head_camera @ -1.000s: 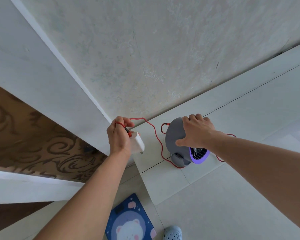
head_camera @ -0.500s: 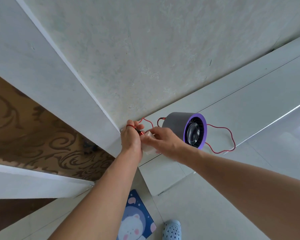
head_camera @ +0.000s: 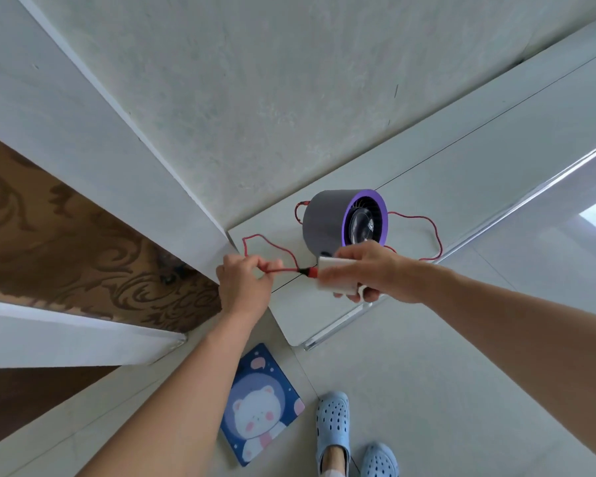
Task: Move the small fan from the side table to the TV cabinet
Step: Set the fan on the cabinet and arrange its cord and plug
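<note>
Tugging risks toppling the small fan (head_camera: 344,222) standing on the counter (head_camera: 461,187), since the left hand (head_camera: 243,280) pinches its red cable (head_camera: 279,251) beside it while the right hand (head_camera: 369,270) clamps the white charger (head_camera: 336,278).

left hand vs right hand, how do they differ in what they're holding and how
The left hand pinches the thin red cable; the right hand wraps around the white plug block. The left is a closed fist; the right is looser. Neither touches the fan.
</note>
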Demonstrator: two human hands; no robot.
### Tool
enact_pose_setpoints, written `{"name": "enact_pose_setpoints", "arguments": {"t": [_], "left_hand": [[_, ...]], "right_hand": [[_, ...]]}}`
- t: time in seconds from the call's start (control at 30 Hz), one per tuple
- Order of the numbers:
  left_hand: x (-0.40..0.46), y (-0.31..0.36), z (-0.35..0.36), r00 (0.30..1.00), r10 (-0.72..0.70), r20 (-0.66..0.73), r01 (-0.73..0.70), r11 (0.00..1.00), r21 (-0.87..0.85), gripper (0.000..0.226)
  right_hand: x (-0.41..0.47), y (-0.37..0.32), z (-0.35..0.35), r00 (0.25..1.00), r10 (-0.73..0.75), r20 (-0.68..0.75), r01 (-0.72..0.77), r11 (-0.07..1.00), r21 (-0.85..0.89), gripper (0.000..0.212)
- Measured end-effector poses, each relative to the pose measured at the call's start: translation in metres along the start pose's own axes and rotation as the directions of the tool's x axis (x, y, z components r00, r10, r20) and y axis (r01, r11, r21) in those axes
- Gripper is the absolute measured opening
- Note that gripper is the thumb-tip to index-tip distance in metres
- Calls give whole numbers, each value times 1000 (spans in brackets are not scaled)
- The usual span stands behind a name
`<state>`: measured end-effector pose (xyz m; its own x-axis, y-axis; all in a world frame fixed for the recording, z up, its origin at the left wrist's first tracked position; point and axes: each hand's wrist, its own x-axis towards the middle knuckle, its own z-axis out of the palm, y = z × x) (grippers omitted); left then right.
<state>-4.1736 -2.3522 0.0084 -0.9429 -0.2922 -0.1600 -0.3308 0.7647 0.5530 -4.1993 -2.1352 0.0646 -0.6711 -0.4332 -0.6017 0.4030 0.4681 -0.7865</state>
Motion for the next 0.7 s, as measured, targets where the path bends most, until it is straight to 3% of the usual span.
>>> {"name": "enact_pose_setpoints", "arguments": {"t": [0.1, 0.17, 0.37, 0.57, 0.7], "left_hand": [[-16, -1, 10, 989, 145, -22, -141, 980, 140, 22], [-20, -4, 16, 992, 128, -18, -123, 977, 173, 19], [-26, -4, 30, 993, 59, 103, -85, 961, 265, 23], [-12, 18, 34, 998, 28, 51, -47, 896, 441, 25], [-3, 8, 31, 995, -55, 80, 9, 876, 482, 36]], "right_hand": [[-19, 19, -25, 992, 105, 73, -104, 994, -14, 33], [-31, 29, -41, 980, 184, 81, -180, 982, -58, 38], [-54, 57, -80, 956, 241, -167, -259, 961, -99, 61], [-62, 66, -98, 929, 231, -289, -288, 942, -172, 56], [-80, 78, -123, 848, 263, -460, -376, 910, -173, 43]]}}
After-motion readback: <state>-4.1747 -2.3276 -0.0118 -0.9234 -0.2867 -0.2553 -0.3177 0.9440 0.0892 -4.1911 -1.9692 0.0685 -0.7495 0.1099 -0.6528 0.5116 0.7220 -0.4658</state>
